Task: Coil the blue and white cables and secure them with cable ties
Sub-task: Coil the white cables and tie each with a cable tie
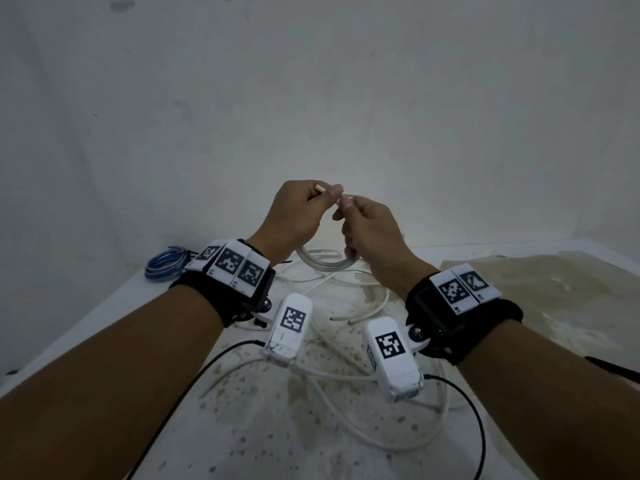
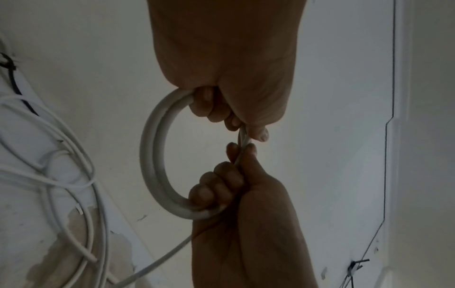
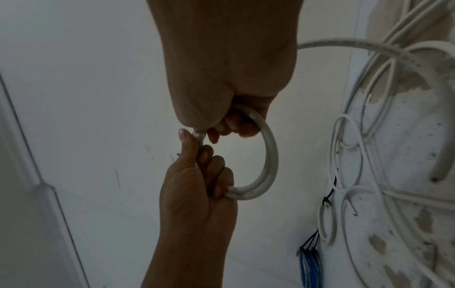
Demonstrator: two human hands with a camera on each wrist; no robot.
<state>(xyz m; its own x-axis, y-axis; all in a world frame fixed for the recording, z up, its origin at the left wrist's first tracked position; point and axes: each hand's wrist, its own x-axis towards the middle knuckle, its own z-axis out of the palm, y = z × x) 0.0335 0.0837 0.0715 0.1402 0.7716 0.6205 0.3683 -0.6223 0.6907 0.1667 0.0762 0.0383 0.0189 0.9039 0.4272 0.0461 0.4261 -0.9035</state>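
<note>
A white cable wound into a small coil (image 1: 325, 264) hangs between both hands above the table. My left hand (image 1: 323, 196) grips the coil's top and pinches the cable end between thumb and forefinger. Beside it, my right hand (image 1: 347, 211) holds the same coil, fingers curled through the ring. In the left wrist view the coil (image 2: 153, 155) arcs from the left hand (image 2: 221, 109) down to the right hand (image 2: 221, 185). The right wrist view shows the coil (image 3: 270, 155) between the right hand (image 3: 231, 120) and the left hand (image 3: 209, 175). A bound blue coil (image 1: 163, 268) lies at the table's far left.
Loose white cables (image 1: 349, 306) sprawl over the worn white table (image 1: 242, 434) below the hands. A small white coil (image 3: 327, 224) with a black tie lies next to the blue coil (image 3: 310, 269). A plain wall stands close behind. Black camera leads (image 1: 194, 375) trail near my forearms.
</note>
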